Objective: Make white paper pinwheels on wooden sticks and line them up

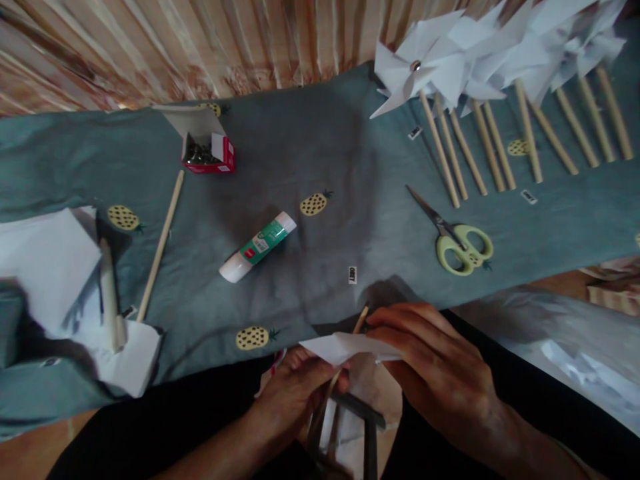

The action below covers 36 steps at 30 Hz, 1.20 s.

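Over my lap, at the near edge of the cloth, my left hand [300,383] pinches the near left side of a folded white paper piece [345,348]. A thin wooden stick [361,319] passes behind the paper, its tip showing above and more of it below by my left fingers. My right hand [440,360] has its fingers closed over the paper's right end; the fingertips are partly hidden. Nearest on the cloth are a white and green glue stick [259,247] lying on its side and scissors [463,248] with yellow-green handles.
Several finished white paper pinwheels [450,60] on sticks lie at the back right. A red box [210,157] of small metal pieces stands open at the back left. White paper sheets [45,260] and a loose wooden stick [161,247] lie left, on a green pineapple-print cloth [310,147].
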Each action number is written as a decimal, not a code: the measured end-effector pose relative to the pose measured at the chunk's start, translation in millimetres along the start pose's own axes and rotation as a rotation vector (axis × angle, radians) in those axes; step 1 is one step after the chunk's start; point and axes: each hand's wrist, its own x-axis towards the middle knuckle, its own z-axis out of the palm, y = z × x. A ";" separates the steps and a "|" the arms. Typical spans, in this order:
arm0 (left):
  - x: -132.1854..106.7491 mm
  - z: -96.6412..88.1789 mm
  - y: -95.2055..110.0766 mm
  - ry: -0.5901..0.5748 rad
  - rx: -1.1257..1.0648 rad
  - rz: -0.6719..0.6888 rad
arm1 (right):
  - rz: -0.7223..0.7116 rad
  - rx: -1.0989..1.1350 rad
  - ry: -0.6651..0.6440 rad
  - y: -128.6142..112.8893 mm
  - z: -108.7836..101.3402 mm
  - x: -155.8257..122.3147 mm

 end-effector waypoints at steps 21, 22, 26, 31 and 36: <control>9.2 -7.5 -0.8 0.080 0.079 -0.005 | -0.042 -0.268 -0.041 8.7 -0.4 -0.5; 9.0 -7.7 -1.0 0.093 0.083 -0.010 | -0.043 -0.266 -0.042 8.4 -0.3 -0.9; 8.9 -9.4 -3.0 0.103 0.090 -0.010 | -0.021 -0.264 -0.021 7.2 1.2 -1.0; 9.6 -10.3 -3.3 0.087 0.138 -0.014 | -0.010 -0.256 -0.015 7.7 1.9 -0.9; 11.8 -12.9 -5.5 0.081 0.122 0.019 | 0.004 -0.255 -0.026 8.4 3.1 -2.5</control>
